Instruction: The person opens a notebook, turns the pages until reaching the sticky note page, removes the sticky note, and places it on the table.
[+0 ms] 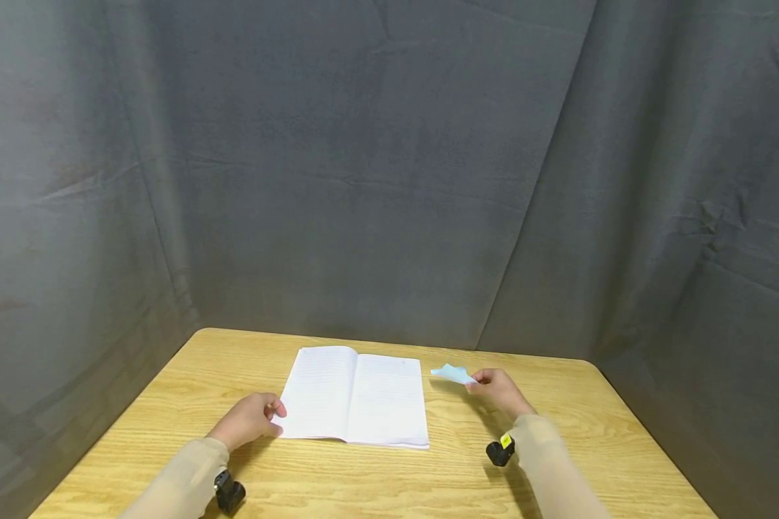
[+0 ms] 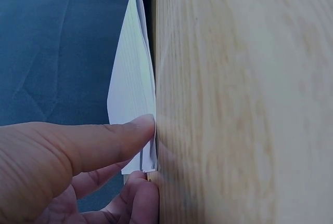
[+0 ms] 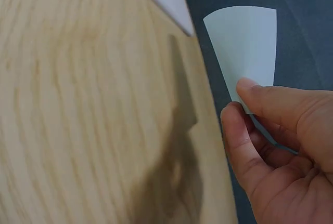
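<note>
An open notebook [image 1: 388, 400] with white lined pages lies flat on the wooden table. My left hand [image 1: 253, 418] holds its lower left corner, thumb [image 2: 122, 140] against the pages and the other fingers curled at the edge. To the right of the notebook, my right hand [image 1: 498, 391] pinches a small light-blue paper slip [image 3: 244, 47] between thumb and fingers. That slip is raised off the table and bends in a curve, its far end pointing toward the notebook. Fingers hide the slip's near end.
The light wooden table [image 1: 363, 483] has rounded far corners. Grey cloth [image 1: 376, 216] hangs behind it and at both sides. Dark wrist cameras sit on both wrists, over pale sleeves [image 1: 182, 479]. A shadow of the right hand falls on the tabletop.
</note>
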`<state>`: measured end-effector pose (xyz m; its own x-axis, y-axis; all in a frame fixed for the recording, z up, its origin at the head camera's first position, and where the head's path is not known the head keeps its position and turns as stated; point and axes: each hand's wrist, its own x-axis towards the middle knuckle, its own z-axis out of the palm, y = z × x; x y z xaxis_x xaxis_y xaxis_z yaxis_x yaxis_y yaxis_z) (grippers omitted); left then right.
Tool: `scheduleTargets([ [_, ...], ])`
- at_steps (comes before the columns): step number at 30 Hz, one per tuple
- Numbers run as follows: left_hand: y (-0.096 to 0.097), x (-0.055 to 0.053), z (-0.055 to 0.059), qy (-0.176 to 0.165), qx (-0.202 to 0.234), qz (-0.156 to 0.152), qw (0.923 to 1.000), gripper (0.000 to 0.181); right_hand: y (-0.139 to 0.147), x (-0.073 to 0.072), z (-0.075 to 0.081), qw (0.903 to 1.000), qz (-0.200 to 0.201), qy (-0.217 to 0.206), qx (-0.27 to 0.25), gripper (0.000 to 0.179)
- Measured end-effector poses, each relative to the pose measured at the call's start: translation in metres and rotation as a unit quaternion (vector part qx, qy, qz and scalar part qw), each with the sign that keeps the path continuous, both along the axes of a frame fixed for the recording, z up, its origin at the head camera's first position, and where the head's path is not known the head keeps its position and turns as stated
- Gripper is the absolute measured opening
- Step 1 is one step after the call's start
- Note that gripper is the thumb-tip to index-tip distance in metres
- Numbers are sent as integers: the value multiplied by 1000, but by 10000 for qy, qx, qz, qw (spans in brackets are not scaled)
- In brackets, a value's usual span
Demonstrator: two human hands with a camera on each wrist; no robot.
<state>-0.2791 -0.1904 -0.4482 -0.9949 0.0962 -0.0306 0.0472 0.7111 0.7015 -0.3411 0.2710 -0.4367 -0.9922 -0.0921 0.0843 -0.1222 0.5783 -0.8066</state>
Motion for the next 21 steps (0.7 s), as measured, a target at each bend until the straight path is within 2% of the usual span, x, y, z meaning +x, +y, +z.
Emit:
scheduleTargets([
  [7,1,0,1,-45,82,-12,10000,23,-2,-2,-12,9954,-221,-540,-760,10],
  [10,1,0,0,-51,92,15,9999,23,-3,-2,-15,9934,-289,-695,-865,9],
  [21,0,0,0,7,150,25,9999,23,-7,-3,-18,9956,-431,-784,-260,8],
])
